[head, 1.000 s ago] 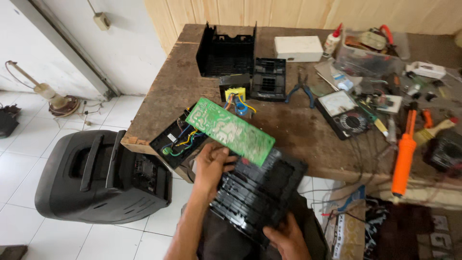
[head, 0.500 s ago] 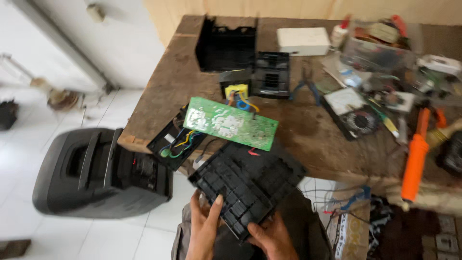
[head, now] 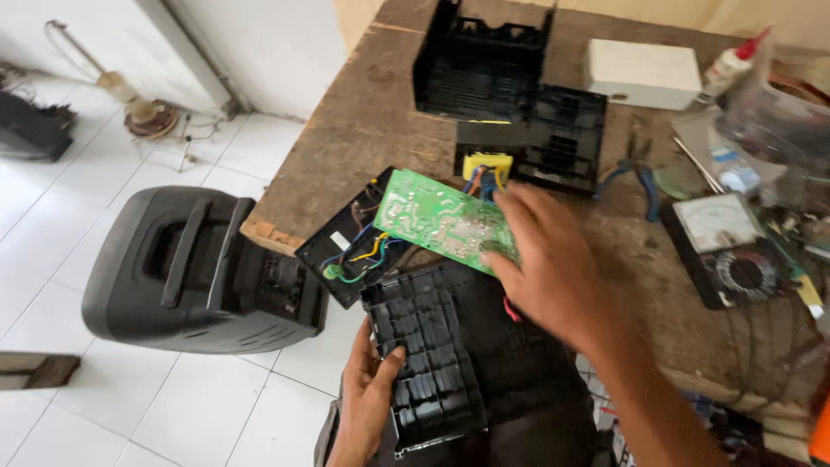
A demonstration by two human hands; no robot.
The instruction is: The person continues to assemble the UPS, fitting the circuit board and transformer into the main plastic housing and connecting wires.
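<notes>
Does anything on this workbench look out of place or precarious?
Yes. The black panel with coloured wires juts past the table's edge above the floor, and the green circuit board lies tilted across it, under the right hand.

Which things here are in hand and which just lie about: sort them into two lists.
In hand:
left hand gripping the black ribbed cover
right hand on the green circuit board
wired black base

Lying about:
black speaker on the floor
white box
analog meter
glue bottle

Worn wooden table, black casings, white box, multimeter
</notes>
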